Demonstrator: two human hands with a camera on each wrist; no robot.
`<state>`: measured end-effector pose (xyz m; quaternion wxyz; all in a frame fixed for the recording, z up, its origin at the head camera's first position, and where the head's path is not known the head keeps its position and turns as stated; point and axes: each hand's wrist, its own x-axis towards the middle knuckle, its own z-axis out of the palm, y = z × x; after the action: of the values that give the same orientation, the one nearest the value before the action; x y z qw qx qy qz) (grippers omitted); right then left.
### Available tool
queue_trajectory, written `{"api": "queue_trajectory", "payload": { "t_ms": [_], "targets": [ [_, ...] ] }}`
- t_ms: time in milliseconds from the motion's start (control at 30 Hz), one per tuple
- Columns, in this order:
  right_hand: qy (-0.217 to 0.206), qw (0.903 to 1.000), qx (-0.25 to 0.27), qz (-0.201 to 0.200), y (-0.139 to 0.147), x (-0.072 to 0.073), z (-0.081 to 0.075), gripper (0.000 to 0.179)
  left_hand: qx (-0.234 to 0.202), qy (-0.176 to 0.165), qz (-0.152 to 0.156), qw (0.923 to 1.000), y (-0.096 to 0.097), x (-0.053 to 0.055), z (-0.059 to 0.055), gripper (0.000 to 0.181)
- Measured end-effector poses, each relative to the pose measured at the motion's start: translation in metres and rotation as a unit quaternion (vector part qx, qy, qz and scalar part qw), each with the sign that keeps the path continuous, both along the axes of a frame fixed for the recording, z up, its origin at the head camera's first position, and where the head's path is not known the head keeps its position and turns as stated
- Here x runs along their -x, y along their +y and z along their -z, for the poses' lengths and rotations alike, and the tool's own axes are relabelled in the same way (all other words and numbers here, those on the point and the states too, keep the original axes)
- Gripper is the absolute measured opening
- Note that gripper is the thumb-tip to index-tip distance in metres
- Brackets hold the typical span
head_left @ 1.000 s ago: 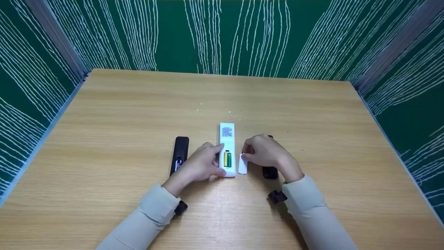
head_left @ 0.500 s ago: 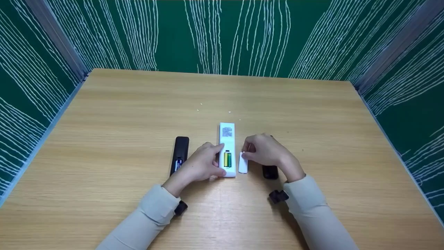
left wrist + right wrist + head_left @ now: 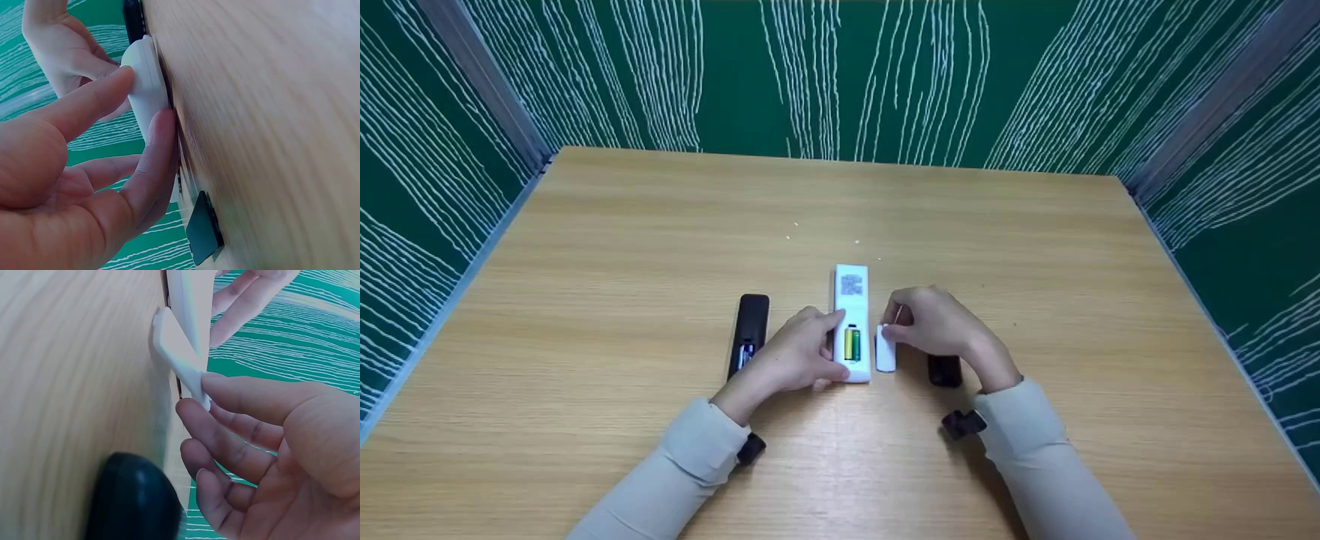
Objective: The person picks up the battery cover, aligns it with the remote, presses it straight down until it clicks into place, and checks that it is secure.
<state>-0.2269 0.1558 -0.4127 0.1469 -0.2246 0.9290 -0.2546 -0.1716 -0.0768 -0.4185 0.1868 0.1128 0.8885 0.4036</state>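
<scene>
A white remote control (image 3: 851,300) lies back side up on the wooden table, its battery bay uncovered. Two batteries (image 3: 852,343), one yellowish and one green, sit side by side in that bay. My left hand (image 3: 801,352) grips the remote by its left side and near end, thumb at the near end. Just right of the remote, my right hand (image 3: 934,322) pinches the white battery cover (image 3: 886,352) by its far end between thumb and fingertips. In the right wrist view the cover (image 3: 179,354) slants, one end lifted and the other low by the table.
A black remote (image 3: 750,322) with batteries showing in its bay lies left of the left hand. Another black remote (image 3: 944,371) lies partly hidden under the right hand. Small white specks (image 3: 856,242) dot the table (image 3: 697,225) farther back. Green walls with white lines stand behind.
My right hand has shifted slightly away from me, its pinched battery cover moving along and drawing up beside the remote. The left hand and white remote have stayed put.
</scene>
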Motion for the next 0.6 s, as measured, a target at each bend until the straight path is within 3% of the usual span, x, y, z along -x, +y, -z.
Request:
{"api": "queue_trajectory", "payload": {
  "t_ms": [600],
  "targets": [
    [0.021,0.9989,0.042,0.000,0.0018,0.0020,-0.0012,0.006,-0.004,0.008,0.007,0.9999,-0.0007,0.0010,0.0016,0.093]
  ]
}}
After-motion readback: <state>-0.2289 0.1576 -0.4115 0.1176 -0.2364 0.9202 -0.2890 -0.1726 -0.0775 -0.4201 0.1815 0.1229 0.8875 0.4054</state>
